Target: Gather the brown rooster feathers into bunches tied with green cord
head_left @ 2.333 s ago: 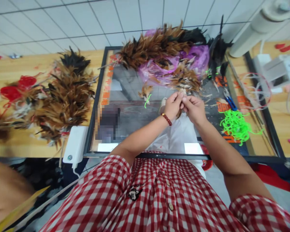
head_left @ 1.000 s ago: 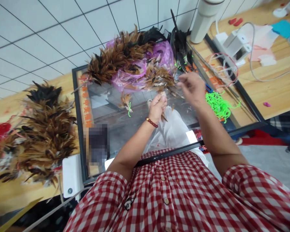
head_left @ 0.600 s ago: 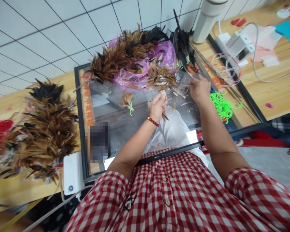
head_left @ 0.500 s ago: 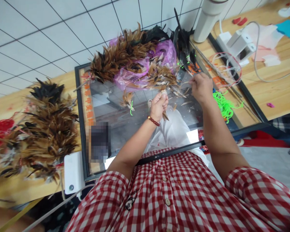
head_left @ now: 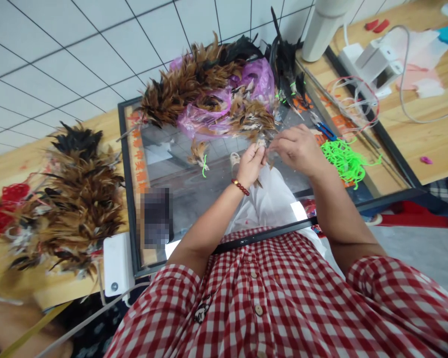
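My left hand [head_left: 251, 163], with a beaded bracelet at its wrist, is closed around a small bunch of brown feathers [head_left: 259, 183]. The pale quill ends poke out above the thumb, and the brown tips hang below the fist. My right hand [head_left: 296, 149] is beside it, fingers pinched close to the quill ends; what they hold is too small to make out. A tied feather bundle [head_left: 199, 153] with a bright green string lies on the glass panel [head_left: 194, 199] to the left. Behind my hands, loose brown feathers [head_left: 252, 117] lie on a purple plastic bag [head_left: 203, 122].
Blue-handled snips [head_left: 324, 129] and a heap of green cord [head_left: 345, 161] lie at right. Black feathers [head_left: 283, 64] stand near a white bottle [head_left: 324, 30]. A large feather pile [head_left: 82, 199] and a white power bank [head_left: 116, 263] sit left. Another person's arm [head_left: 18, 328] shows lower left.
My right hand has moved left to meet my left hand, uncovering the blue-handled snips. My left hand keeps hold of the feathers. The view has shifted slightly.
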Available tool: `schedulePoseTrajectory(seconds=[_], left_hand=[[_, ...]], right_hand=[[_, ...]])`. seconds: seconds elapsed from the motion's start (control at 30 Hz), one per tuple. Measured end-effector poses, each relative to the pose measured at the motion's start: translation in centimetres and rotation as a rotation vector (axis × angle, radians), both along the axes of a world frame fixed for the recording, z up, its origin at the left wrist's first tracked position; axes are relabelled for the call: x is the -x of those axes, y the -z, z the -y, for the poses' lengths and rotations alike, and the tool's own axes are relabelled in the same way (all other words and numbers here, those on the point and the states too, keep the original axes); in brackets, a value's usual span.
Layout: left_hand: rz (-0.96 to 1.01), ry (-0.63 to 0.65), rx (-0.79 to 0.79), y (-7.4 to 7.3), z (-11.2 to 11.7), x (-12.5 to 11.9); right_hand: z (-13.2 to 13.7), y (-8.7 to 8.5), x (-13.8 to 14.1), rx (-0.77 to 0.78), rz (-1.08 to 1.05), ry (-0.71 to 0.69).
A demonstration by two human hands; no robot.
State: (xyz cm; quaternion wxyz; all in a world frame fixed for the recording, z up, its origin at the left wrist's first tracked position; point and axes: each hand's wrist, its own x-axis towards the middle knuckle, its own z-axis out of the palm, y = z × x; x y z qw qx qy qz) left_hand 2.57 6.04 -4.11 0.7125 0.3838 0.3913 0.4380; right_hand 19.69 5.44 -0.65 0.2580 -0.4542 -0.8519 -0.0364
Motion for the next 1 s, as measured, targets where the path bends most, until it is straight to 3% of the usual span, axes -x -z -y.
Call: schedulePoseTrajectory(seconds=[0.13, 0.27, 0.4, 0.7, 0.83, 1.0], left_hand=[[0.041, 0.018, -0.061, 0.1, 0.1, -0.1], [0.027, -0.010, 0.007, 0.2, 0.0, -0.1], [-0.022, -0.026, -0.050, 0.6, -0.1, 0.1], [0.007, 0.119, 0.006, -0.6, 0.3, 0.2], [0.058, 0.144, 0.080, -1.2, 0.5, 0.4], [0.192, 0.286, 0.280, -1.9, 0.7, 0.9]], right_hand=[[0.1, -0.1, 0.1, -0.021, -0.015, 0.004], [0.0, -0.1, 0.1, 0.044, -0.113, -0.011], [0.0, 0.1, 0.2, 0.112, -0.181, -0.050], [-0.1, 0.5, 0.3, 0.057, -0.159, 0.014], [-0.1, 0.1, 0.3, 0.202, -0.428, -0.009], [0.0, -0.5, 0.4, 0.495, -0.656, -0.264]])
